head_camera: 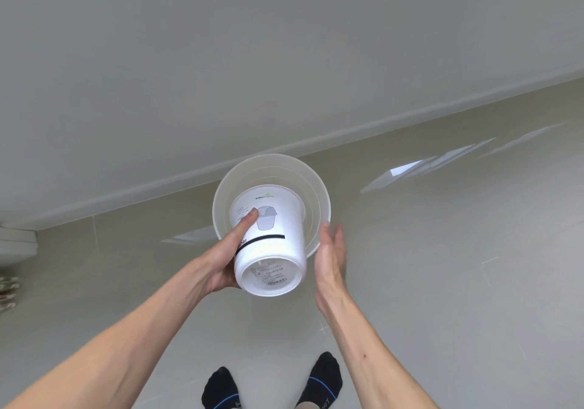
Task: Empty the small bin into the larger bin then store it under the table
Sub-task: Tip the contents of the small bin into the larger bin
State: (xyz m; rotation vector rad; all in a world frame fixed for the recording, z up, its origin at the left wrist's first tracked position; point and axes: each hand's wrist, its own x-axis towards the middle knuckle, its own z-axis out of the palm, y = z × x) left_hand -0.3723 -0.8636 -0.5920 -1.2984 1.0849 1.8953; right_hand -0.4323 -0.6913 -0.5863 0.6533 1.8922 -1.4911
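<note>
The small white bin (278, 244) is turned upside down, its base facing me and its mouth down inside the larger white bin (319, 187), which stands on the floor by the wall. A printed label with a black band wraps its side. My left hand (230, 250) grips the small bin from the left, thumb on the label. My right hand (330, 250) is just right of the small bin with fingers straight and apart, blurred, holding nothing. What lies inside the larger bin is hidden.
Glossy grey floor tiles (442, 282) spread around. A pale wall with a skirting board (158, 184) runs behind the bins. A white object (15, 244) sits at the left edge. My feet in dark socks (271, 383) stand below the bins.
</note>
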